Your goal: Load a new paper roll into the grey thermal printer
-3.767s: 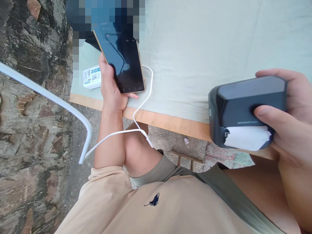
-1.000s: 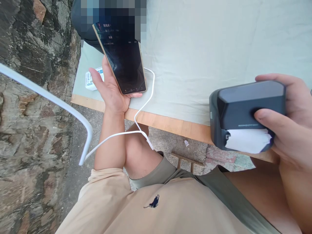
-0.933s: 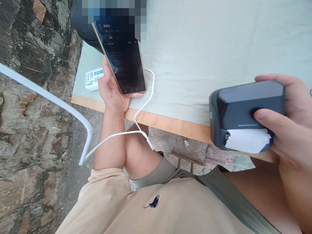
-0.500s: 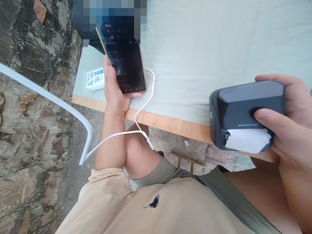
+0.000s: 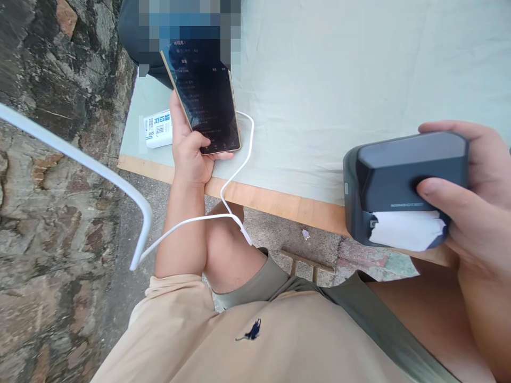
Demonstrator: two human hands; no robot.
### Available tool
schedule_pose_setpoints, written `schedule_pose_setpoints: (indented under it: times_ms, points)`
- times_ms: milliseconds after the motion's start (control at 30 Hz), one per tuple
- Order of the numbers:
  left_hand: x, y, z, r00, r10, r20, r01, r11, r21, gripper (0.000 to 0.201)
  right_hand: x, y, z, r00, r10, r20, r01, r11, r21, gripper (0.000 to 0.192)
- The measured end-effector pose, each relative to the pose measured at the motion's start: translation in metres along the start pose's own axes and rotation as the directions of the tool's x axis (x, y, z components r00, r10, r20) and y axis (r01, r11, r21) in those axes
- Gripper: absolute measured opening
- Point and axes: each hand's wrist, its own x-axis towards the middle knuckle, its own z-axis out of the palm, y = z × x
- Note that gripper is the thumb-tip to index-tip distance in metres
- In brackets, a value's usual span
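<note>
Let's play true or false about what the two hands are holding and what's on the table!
1. The left hand holds a phone. True.
2. The right hand holds a red cup. False: it holds a dark grey printer.
3. White paper sticks out of the printer. True.
4. The white cable lies coiled on the printer. False: it runs off the table edge by the phone.
5. A small white box lies on the table. True.

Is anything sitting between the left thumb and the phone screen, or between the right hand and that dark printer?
Nothing visible does. The left hand grips the phone, thumb on the lower screen. The right hand clasps the printer directly, thumb above the white paper. The white cable runs beside the phone, not across it.
</note>
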Motion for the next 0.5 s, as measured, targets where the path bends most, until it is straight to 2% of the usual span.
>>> schedule_pose_setpoints:
  times_ms: [100, 200, 267, 367, 500]
  points:
    - [0.002, -0.002, -0.003, 1.0, -0.012, -0.007, 0.012, 0.999, -0.049, 0.069, 0.009, 0.011, -0.007, 1.0, 0.017, 0.024, -0.018, 0.999, 0.031, 0.063]
    - [0.002, -0.003, -0.005, 1.0, -0.007, 0.001, 0.007, 0.998, -0.064, 0.083, 0.019, 0.022, -0.014, 0.998, 0.016, 0.059, -0.019, 0.998, 0.058, 0.073]
    - [0.001, -0.003, -0.004, 1.0, -0.025, 0.014, 0.025, 0.999, -0.04, 0.09, 0.021, 0.024, -0.016, 0.998, 0.024, 0.06, -0.028, 0.998, 0.062, 0.07]
    - [-0.001, -0.001, 0.002, 1.0, -0.001, 0.008, 0.002, 0.994, -0.107, 0.072, 0.012, 0.013, -0.009, 0.998, 0.032, 0.055, -0.035, 0.998, 0.058, 0.062]
    - [-0.003, 0.005, 0.01, 1.0, 0.014, -0.007, -0.015, 0.993, -0.12, 0.071, -0.001, -0.004, 0.002, 1.0, 0.016, -0.016, -0.016, 1.0, -0.001, 0.052]
